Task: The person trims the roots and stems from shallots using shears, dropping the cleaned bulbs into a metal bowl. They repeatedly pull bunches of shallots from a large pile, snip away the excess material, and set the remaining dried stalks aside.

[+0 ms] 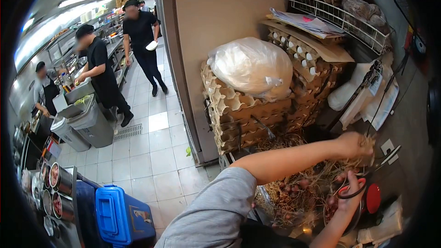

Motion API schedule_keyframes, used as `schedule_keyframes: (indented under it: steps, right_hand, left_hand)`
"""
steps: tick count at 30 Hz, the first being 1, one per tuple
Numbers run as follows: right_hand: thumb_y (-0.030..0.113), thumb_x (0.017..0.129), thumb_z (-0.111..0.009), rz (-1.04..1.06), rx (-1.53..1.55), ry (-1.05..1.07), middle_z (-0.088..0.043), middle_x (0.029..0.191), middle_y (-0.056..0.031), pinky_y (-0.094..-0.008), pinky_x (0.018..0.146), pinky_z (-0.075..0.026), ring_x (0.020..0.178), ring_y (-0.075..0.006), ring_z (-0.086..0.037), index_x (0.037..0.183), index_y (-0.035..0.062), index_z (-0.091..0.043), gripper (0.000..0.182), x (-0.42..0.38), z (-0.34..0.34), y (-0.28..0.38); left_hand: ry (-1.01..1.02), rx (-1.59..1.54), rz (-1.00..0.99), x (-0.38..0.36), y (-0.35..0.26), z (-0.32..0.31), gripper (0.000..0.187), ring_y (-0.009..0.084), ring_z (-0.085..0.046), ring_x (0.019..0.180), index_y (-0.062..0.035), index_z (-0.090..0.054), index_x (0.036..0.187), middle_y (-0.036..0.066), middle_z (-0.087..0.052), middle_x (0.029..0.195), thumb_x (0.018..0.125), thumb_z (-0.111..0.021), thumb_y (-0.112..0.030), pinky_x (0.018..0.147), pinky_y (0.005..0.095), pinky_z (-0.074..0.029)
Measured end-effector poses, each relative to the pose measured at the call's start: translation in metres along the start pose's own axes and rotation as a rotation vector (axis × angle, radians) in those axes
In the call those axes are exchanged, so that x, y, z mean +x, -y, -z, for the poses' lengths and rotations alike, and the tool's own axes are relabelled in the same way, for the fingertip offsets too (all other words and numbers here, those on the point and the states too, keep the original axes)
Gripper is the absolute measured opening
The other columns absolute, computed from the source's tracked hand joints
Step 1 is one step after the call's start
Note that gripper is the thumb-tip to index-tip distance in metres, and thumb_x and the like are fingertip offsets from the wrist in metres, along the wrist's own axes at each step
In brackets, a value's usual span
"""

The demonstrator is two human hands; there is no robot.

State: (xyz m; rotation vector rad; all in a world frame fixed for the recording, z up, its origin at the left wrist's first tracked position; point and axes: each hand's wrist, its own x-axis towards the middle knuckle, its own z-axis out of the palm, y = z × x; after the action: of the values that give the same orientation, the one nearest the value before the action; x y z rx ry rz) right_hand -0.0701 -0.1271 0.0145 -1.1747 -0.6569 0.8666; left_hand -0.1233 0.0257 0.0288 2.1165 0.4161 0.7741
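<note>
Dry straw-like stalks stick out of my left hand, which is closed round them at the end of my outstretched arm. Below it, my right hand is closed at a red-and-black loop, which looks like a handle; its fingers are partly hidden. Beside that hand are a dark round container, partly covered by my forearm, and a red oval piece. A large heap of dry stalks with small reddish bulbs lies left of both hands, under my left forearm.
Stacked egg trays bear a full plastic bag. Above hangs a white wire basket. A blue lidded bin and metal pots stand lower left. Several people in dark clothes are in the kitchen aisle at upper left.
</note>
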Motion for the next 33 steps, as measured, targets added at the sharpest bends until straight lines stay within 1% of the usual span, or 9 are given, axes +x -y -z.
schedule_keyframes:
  steps: [4,7,13,20,23,28,29,32,33]
  right_hand:
    - [0.005,0.077,-0.063,0.267,0.041,0.037,-0.062,0.08,-0.0066,-0.025,0.047,-0.046,0.064,-0.015,-0.06,0.09,0.005,-0.058,0.013,0.034,0.013,-0.009]
    - [0.002,0.076,-0.064,0.236,0.046,-0.042,-0.063,0.083,-0.0045,-0.0227,0.06,-0.046,0.068,-0.0137,-0.06,0.092,0.0047,-0.059,0.017,0.053,0.038,-0.016]
    - [0.001,0.075,-0.064,0.249,0.08,0.047,-0.063,0.086,-0.0056,-0.0245,0.064,-0.048,0.076,-0.0144,-0.061,0.096,0.0032,-0.06,0.022,0.042,0.019,0.001]
    - [0.015,0.086,-0.059,0.306,0.023,-0.03,-0.062,0.102,-0.0111,-0.0262,0.062,-0.049,0.077,-0.0136,-0.059,0.117,0.0016,-0.05,0.035,0.053,0.041,-0.013]
    - [0.021,0.089,-0.057,0.326,-0.03,-0.099,-0.061,0.105,-0.0142,-0.0272,0.059,-0.049,0.072,-0.0128,-0.056,0.122,0.0016,-0.045,0.04,0.04,0.048,-0.019]
    - [0.025,0.089,-0.058,0.231,-0.088,-0.22,-0.061,0.101,-0.0156,-0.0267,0.056,-0.047,0.066,-0.0119,-0.052,0.119,0.0037,-0.045,0.039,0.013,0.058,-0.038]
    - [0.03,0.088,-0.059,0.232,-0.075,-0.242,-0.062,0.093,-0.0127,-0.0265,0.054,-0.046,0.063,-0.0118,-0.052,0.116,0.0064,-0.047,0.038,0.011,0.061,-0.046]
    - [0.029,0.087,-0.06,0.008,-0.214,-0.195,-0.062,0.108,-0.0188,-0.0218,0.041,-0.039,0.051,-0.0143,-0.055,0.13,-0.002,-0.042,0.056,-0.003,0.06,-0.036]
    - [0.032,0.087,-0.06,0.061,-0.191,-0.263,-0.065,0.096,-0.0182,-0.0226,0.035,-0.034,0.046,-0.0106,-0.05,0.125,-0.0011,-0.048,0.052,-0.004,0.059,-0.044]
  left_hand:
    - [0.241,-0.431,0.217,-0.024,-0.012,0.008,0.053,0.0233,-0.062,0.075,-0.0002,-0.062,0.095,0.006,-0.064,0.081,0.079,-0.063,-0.051,0.074,0.0365,-0.047]
    - [0.313,-0.469,0.222,-0.026,-0.001,0.014,0.053,0.0198,-0.059,0.079,0.0004,-0.062,0.098,0.006,-0.063,0.085,0.078,-0.066,-0.048,0.074,0.0329,-0.046]
    - [0.399,-0.438,0.066,-0.035,0.016,0.02,0.05,0.0148,-0.054,0.084,0.0008,-0.062,0.1,0.006,-0.063,0.09,0.076,-0.071,-0.042,0.076,0.0304,-0.044]
    - [0.229,0.182,-0.052,-0.032,0.024,0.028,0.036,0.0295,-0.06,0.085,-0.0045,-0.063,0.099,0.017,-0.063,0.087,0.082,-0.061,-0.036,0.074,0.0359,-0.045]
    - [0.031,0.101,-0.023,-0.026,0.034,0.038,0.038,0.0334,-0.059,0.088,-0.006,-0.06,0.102,0.019,-0.062,0.09,0.085,-0.057,-0.039,0.075,0.0371,-0.044]
    - [-0.189,-0.406,-0.098,-0.003,0.019,0.059,0.044,0.0203,-0.055,0.083,-0.0021,-0.054,0.108,0.012,-0.061,0.091,0.088,-0.054,-0.041,0.076,0.0337,-0.043]
    - [-0.209,-0.513,-0.098,-0.001,0.006,0.066,0.045,0.0171,-0.053,0.082,-0.0012,-0.054,0.108,0.01,-0.06,0.091,0.089,-0.053,-0.041,0.076,0.0327,-0.043]
    - [-0.253,-0.584,-0.155,-0.001,-0.031,0.086,0.044,0.0115,-0.047,0.082,0.0003,-0.053,0.111,0.005,-0.058,0.091,0.09,-0.053,-0.039,0.077,0.0293,-0.042]
    - [-0.245,-0.635,-0.214,0.002,-0.036,0.086,0.043,0.0114,-0.048,0.083,-0.0001,-0.053,0.112,0.005,-0.058,0.093,0.09,-0.053,-0.038,0.078,0.029,-0.041]
